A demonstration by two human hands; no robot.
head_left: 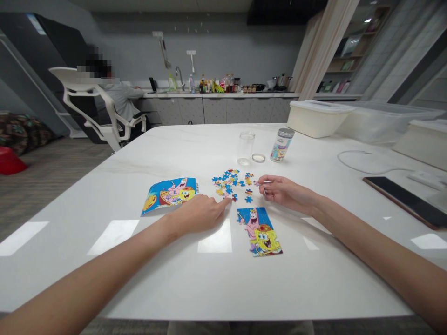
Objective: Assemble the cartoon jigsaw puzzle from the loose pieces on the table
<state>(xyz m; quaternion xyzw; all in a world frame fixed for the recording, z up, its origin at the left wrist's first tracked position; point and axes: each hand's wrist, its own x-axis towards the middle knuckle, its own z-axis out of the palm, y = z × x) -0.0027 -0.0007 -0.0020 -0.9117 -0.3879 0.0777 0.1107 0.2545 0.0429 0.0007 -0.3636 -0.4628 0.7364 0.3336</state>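
Loose puzzle pieces (228, 180) lie in a pile in the middle of the white table. My left hand (204, 213) rests at the pile's near left edge, index finger stretched to a piece and the other fingers curled. On the right, my right hand (284, 193) has thumb and fingers pinched around a small puzzle piece (264, 190). Between my forearms lies a partly joined puzzle (262, 232) showing a yellow and a pink cartoon figure. A curled picture sheet (171, 193) with the same figures is left of the pile, beside my left hand.
Behind the pile stand a clear jar (246, 148), a round lid (258, 158) and a labelled jar (282, 145). To the right are a phone (408, 200), a cable (352, 165) and storage boxes (316, 120). A person sits in a white chair (115, 111) at the back left.
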